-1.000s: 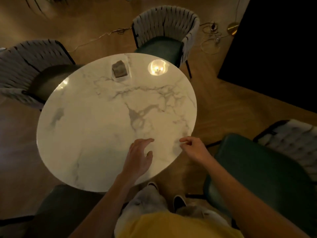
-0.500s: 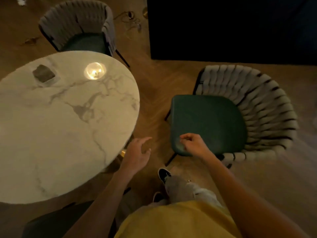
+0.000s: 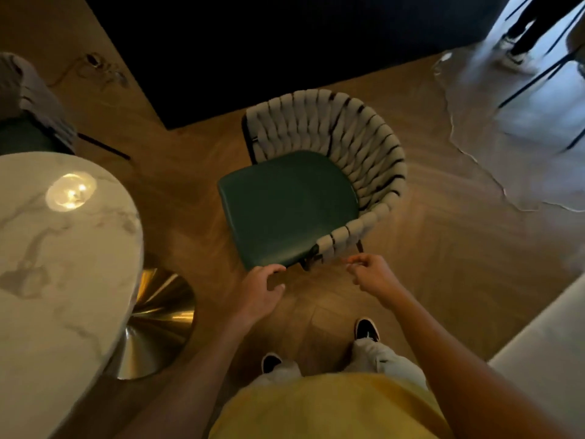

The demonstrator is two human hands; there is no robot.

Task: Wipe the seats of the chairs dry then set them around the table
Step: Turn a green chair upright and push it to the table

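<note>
A chair with a dark green seat (image 3: 288,207) and a woven grey back (image 3: 345,137) stands on the wood floor straight ahead of me, its open front turned toward the table. My left hand (image 3: 259,291) hovers just short of the seat's near corner, fingers loosely curved and holding nothing. My right hand (image 3: 372,274) hangs close to the near end of the woven armrest, fingers curled with nothing visible in them. The round marble table (image 3: 50,280) fills the left edge of the view. No cloth is in sight.
The table's brass base (image 3: 155,321) flares out on the floor at left. Another grey woven chair (image 3: 28,103) stands at the far left behind the table. A dark rug (image 3: 253,42) lies beyond the chair. A pale surface (image 3: 544,353) cuts the lower right corner; cables lie upper left.
I have turned right, away from the table. The green-seated chair has come to the centre of view, and both hands have left the tabletop and reached out near the chair's front edge.
</note>
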